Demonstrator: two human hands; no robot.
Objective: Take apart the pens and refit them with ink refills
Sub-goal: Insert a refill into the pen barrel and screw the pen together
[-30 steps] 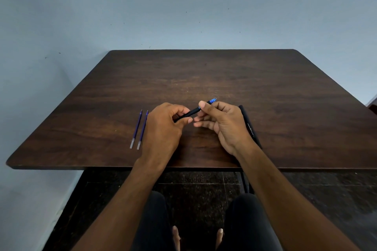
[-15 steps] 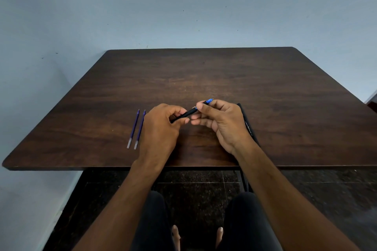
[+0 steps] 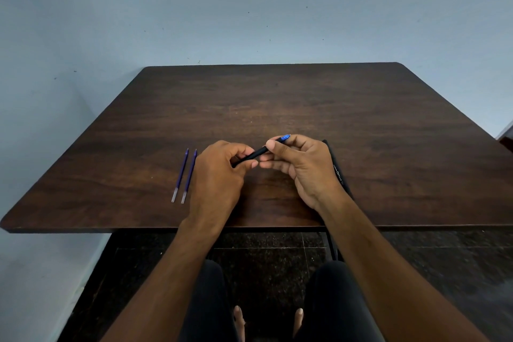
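Observation:
A black pen (image 3: 255, 154) with a blue end is held just above the dark wooden table (image 3: 277, 103), slanting up to the right. My left hand (image 3: 219, 175) grips its lower left end and my right hand (image 3: 302, 166) pinches its upper part near the blue tip. Two blue ink refills (image 3: 184, 176) lie side by side on the table, just left of my left hand. A second black pen (image 3: 338, 172) with white lettering lies on the table, partly hidden under my right hand and wrist.
The table's near edge (image 3: 138, 229) runs just below my wrists, with a dark tiled floor (image 3: 277, 253) and my knees beneath. A pale blue wall stands behind the table and along its left side.
Both hands stay on the black pen and have barely shifted; my fingers have closed up slightly along the barrel. The refills and the second pen have not moved.

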